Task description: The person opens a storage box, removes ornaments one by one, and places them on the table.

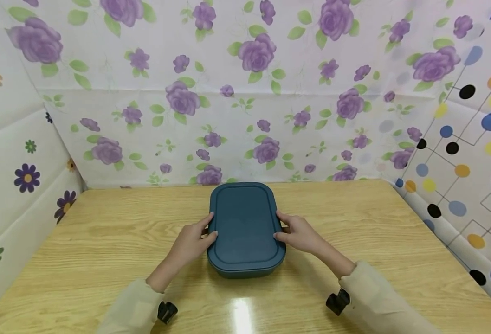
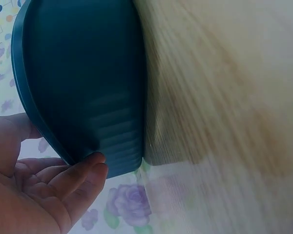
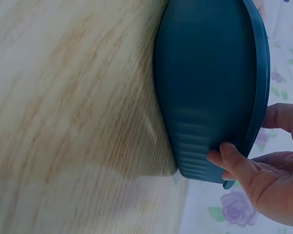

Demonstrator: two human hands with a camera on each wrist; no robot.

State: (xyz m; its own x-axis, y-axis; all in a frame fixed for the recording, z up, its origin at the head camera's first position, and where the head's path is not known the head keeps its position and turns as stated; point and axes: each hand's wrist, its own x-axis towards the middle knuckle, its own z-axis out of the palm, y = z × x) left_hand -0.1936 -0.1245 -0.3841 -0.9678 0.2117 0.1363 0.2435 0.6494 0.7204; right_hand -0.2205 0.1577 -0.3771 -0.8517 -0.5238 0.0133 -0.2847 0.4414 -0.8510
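A dark teal lidded food container (image 1: 245,227), a rounded rectangle, lies lengthwise on the wooden table, its lid in place. On its left long side, my left hand (image 1: 190,241) grips the rim, thumb over the lid's edge and fingers down along the side. My right hand (image 1: 300,233) holds the opposite rim in the same way. In the left wrist view, fingertips (image 2: 100,165) press against the ribbed side wall below the lid. The right wrist view has fingertips (image 3: 224,153) at the matching ribbed wall. The container's inside is hidden by the lid.
The wooden table (image 1: 137,232) extends around the container. A wall cover with purple roses (image 1: 258,53) stands behind its far edge. Flower-print cloth (image 1: 26,178) borders the left, dotted cloth (image 1: 462,171) the right. Small black devices (image 1: 167,311) sit at both cuffs.
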